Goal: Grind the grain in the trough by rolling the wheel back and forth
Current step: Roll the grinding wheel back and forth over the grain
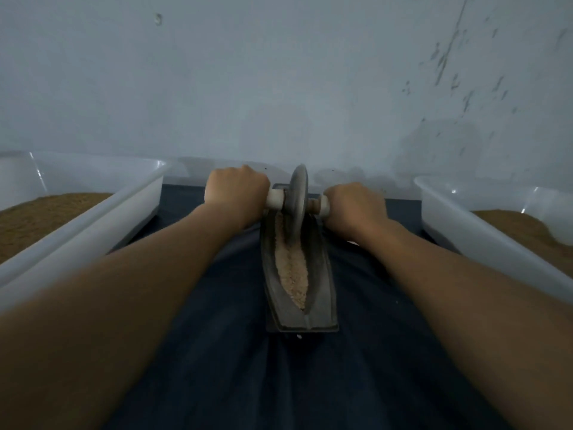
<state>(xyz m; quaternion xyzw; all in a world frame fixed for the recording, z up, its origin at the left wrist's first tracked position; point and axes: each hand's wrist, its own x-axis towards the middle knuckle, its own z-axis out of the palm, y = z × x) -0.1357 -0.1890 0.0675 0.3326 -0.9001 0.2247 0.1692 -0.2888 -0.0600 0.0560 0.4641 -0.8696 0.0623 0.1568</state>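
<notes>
Wheel (299,193) held at trough's (320,283) 12 o'clock.
Handle (276,201) is clenched by left hand (237,193) and right hand (353,209); trough is lined with grain (293,274).

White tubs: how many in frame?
2. Left tub sits left of the trough, right tub right of it. Both run off frame; others may be hidden.
</notes>
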